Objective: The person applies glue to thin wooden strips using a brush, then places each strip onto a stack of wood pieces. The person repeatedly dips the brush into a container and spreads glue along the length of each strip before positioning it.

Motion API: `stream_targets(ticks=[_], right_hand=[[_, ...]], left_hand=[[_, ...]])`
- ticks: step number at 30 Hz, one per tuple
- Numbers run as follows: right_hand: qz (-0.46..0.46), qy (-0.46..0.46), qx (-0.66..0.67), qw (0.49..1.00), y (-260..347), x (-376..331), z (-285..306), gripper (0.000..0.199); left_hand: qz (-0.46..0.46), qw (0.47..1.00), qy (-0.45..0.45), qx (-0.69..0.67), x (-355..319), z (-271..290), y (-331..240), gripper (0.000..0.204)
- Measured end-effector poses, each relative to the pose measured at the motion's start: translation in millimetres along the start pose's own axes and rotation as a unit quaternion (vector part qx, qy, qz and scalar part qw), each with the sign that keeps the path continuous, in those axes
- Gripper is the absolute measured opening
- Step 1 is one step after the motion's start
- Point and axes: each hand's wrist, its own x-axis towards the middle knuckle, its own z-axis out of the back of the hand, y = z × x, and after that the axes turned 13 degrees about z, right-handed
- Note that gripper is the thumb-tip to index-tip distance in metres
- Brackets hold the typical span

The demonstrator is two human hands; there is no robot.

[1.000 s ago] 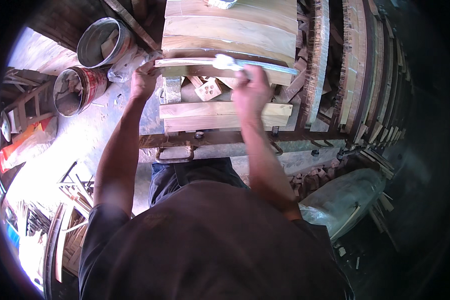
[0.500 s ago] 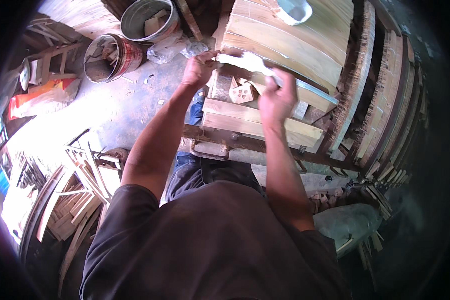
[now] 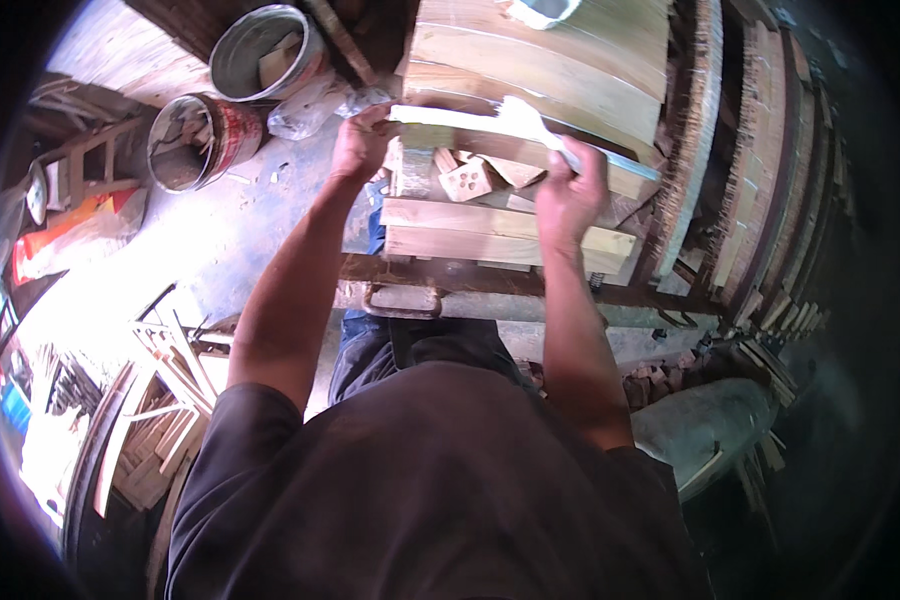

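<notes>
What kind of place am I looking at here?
Most likely a woodworking shop: stacked curved wooden boards on the bench, offcuts piled on the floor, and buckets of wood scraps beside it.

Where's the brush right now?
In the head view, top centre: the brush is in the right hand, bristles on the wooden strip the left hand steadies.

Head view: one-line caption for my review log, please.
Left hand steadies a pale wood strip while right hand draws a white brush along it.
</notes>
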Motion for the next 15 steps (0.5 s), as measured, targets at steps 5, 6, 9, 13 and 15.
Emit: stream_targets(ticks=[5, 6, 9, 13, 15], right_hand=[[-0.046, -0.034, -0.114, 0.992, -87.5, 0.6, 84.1, 0.02], [-0.056, -0.036, -0.152, 0.986, -93.6, 7.2, 97.3, 0.017], [-0.048, -0.076, -0.221, 0.971, -135.6, 11.9, 134.5, 0.019], [-0.008, -0.107, -0.303, 0.947, -195.1, 9.1, 183.7, 0.017], [-0.02, -0.158, -0.218, 0.963, -184.3, 11.4, 180.4, 0.015]], left_hand=[[0.028, 0.996, 0.033, -0.077, -2.2, -0.4, -4.3, 0.032], [0.009, 0.999, 0.022, -0.023, -7.5, -1.0, -14.1, 0.031], [0.011, 1.0, 0.025, 0.013, -3.2, 2.9, -5.2, 0.034], [0.003, 1.0, 0.023, 0.002, 2.8, 1.0, 1.7, 0.033], [-0.002, 1.0, 0.024, -0.006, 3.4, 1.8, 6.2, 0.033]])
